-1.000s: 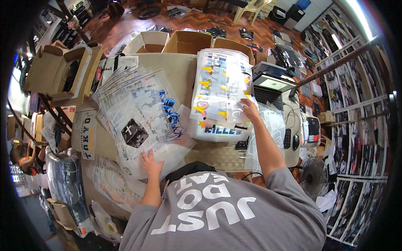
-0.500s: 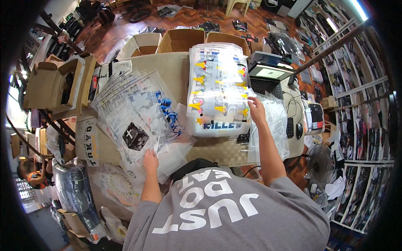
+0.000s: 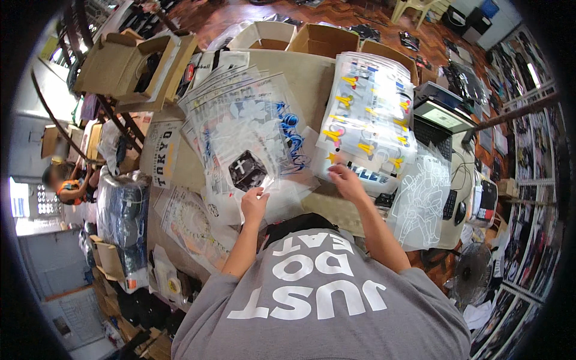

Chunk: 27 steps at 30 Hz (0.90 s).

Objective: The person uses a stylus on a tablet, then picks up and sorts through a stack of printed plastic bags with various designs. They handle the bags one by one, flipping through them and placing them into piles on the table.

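A clear film sheet printed with a black cube bearing a white cross (image 3: pixel 249 170) lies on a fanned pile of transparent printed sheets (image 3: pixel 237 114). My left hand (image 3: pixel 255 205) is at this sheet's near edge, its fingers closed on the film. To the right stands a thick stack of clear sheets with yellow and pink prints (image 3: pixel 366 111). Just off the stack's near left corner is my right hand (image 3: pixel 348 182), fingers partly apart and slightly blurred, with nothing visible in them. Blue swirling prints (image 3: pixel 291 129) show along the fanned pile's right side.
Open cardboard boxes (image 3: pixel 324 41) line the table's far edge. Right of the stack are a laptop (image 3: pixel 441 117), a film sheet with white line drawing (image 3: pixel 420 204) and a mouse (image 3: pixel 460 212). An open carton (image 3: pixel 129 69) stands at left. A fan (image 3: pixel 473 270) is at right; another person (image 3: pixel 72 189) sits far left.
The view has swung, shifting the scene rightward. My right hand has come from the stack's right side to its near left corner. My left hand stays by the cube sheet's near edge.
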Available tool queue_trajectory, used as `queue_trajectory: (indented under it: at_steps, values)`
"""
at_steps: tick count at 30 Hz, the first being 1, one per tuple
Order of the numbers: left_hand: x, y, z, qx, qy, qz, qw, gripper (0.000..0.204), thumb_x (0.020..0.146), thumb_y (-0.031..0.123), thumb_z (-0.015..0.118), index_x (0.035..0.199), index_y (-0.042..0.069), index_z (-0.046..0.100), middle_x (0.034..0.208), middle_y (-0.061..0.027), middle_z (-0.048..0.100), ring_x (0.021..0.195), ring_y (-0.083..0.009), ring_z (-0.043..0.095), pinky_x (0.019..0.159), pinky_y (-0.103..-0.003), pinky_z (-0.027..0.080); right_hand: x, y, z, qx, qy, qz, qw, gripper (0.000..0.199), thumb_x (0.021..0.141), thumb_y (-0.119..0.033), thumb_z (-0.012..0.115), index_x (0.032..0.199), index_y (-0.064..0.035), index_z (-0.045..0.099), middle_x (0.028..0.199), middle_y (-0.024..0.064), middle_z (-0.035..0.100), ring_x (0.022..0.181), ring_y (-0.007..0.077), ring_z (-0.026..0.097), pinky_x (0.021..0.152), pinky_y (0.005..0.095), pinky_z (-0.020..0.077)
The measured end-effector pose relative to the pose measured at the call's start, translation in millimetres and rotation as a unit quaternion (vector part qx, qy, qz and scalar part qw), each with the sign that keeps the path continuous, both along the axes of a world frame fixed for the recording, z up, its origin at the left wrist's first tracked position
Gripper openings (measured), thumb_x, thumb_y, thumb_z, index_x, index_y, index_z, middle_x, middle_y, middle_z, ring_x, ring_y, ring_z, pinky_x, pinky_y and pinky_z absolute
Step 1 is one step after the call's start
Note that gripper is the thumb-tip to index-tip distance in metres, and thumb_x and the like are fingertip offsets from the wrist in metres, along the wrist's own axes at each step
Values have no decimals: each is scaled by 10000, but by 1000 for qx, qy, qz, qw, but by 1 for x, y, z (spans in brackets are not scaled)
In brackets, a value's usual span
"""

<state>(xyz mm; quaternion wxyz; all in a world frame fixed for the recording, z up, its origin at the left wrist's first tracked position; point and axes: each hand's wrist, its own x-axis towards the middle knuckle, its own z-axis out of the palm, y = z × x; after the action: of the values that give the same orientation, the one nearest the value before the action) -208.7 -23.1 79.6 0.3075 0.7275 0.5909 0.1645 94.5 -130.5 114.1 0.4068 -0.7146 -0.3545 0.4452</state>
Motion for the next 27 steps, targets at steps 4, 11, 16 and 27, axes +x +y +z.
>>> queue_trajectory:
  at_steps: [4,11,16,27]
  values:
    - [8,-18,12,4,8,-35,999,251,760,196,677,933,16,648,851,-186,656,778,-359,629,706,-435,478,-53,32,-13,-114,120,113,980,425,904,-370,548,1148,-23,574,1033,124,640,870,206,619,737,329,493]
    - [24,-56,32,-13,-64,-128,990,203,801,89,570,978,23,644,934,-188,648,848,-372,623,752,-415,498,-96,60,-28,-271,336,39,901,615,884,-544,502,1296,-92,435,1176,133,542,980,251,580,773,401,502]
    - [34,-61,32,-55,-112,-227,966,343,782,223,661,1067,36,623,1163,-199,581,1068,-352,557,918,-401,440,-85,67,-65,-159,-4,126,979,352,752,-120,597,1095,-44,621,836,78,655,725,198,617,625,338,481]
    - [-8,-36,-60,-389,-215,178,878,526,889,419,552,1286,81,483,1197,-109,562,1110,-250,525,954,-377,414,-5,81,-3,-165,356,79,916,358,869,-15,541,1223,-62,549,944,8,622,744,118,593,677,284,496]
